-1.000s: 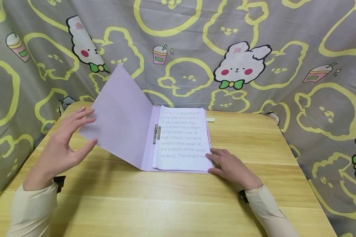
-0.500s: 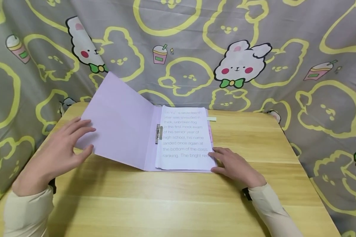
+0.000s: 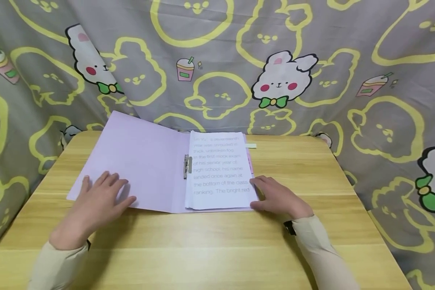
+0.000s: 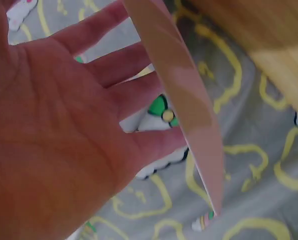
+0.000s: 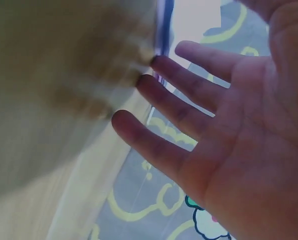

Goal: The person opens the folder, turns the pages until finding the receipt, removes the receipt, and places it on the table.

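A lilac folder lies spread on the wooden table, its cover to the left, tilted slightly up off the surface. Its metal clip sits by the spine. On the right half lies a stack of white printed paper. My left hand has its fingers spread over the cover's lower left part; in the left wrist view the fingertips meet the cover near its edge. At the lower right corner of the paper, my right hand rests with loosely extended fingers, touching the folder's edge.
A pale tab sticks out at the folder's upper right. The wooden table extends in front and to both sides. A grey patterned curtain hangs close behind the table and along its sides.
The folder's cover has swung down to the left, from steeply raised to nearly flat. My left hand has come down with it and moved onto its inner face. My right hand stays at the corner.
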Available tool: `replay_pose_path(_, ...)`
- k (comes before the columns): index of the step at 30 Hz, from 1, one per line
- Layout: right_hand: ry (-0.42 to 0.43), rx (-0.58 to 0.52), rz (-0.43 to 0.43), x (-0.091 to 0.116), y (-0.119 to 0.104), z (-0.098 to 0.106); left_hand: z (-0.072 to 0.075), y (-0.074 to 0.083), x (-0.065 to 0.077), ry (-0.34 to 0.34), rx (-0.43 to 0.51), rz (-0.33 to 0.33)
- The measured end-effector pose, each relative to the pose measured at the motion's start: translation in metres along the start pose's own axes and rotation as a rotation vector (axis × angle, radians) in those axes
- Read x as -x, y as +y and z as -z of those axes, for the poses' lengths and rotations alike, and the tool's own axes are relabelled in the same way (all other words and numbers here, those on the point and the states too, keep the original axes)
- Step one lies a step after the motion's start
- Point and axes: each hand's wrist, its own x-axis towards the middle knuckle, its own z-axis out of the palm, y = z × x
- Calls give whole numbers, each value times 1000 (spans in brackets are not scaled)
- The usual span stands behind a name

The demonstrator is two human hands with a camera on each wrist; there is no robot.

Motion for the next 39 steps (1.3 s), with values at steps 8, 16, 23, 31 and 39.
replay_pose_path(8,-12,-157,-115,-21,-5,16,-17,12,-7,-73,-12,14)
replay_pose_path(16,59,-292,-257,-38,-3,24,-32,20,-10,-112,-1,1)
replay_pose_path(23,93,-325,-285,-45,-4,18,-39,18,-13,-118,2,4)
replay_pose_path(31,95,-313,-276,-49,-6,15,-42,17,-10,-123,12,12)
replay_pose_path(39,86,-317,-292,-50,-5,13,-43,17,-13,-146,28,23)
